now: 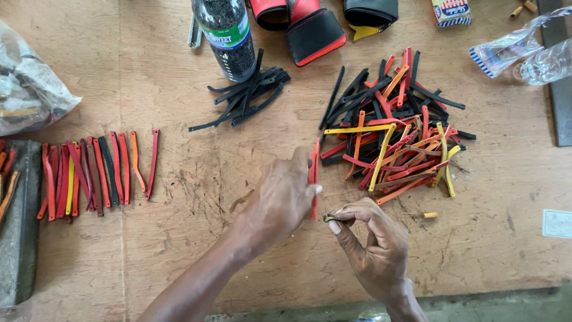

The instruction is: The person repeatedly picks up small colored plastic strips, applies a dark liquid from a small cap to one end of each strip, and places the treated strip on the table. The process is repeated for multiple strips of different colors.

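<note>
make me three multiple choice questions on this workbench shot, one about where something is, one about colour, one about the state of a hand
1. Where is the plastic bottle?
A. top of the bench, beside the small pile of black strips
B. in the right hand
C. on the row of strips at the left

2. What colour is the strip in the left hand?
A. yellow
B. red
C. black

3. What is the right hand doing?
A. lying flat on the bench
B. pinching a small dark piece at its fingertips
C. gripping the bottle

Answers: 1 A, it stands at the top edge next to the black strips. 2 B, the upright strip shows red. 3 B, thumb and finger close on the piece.
</note>
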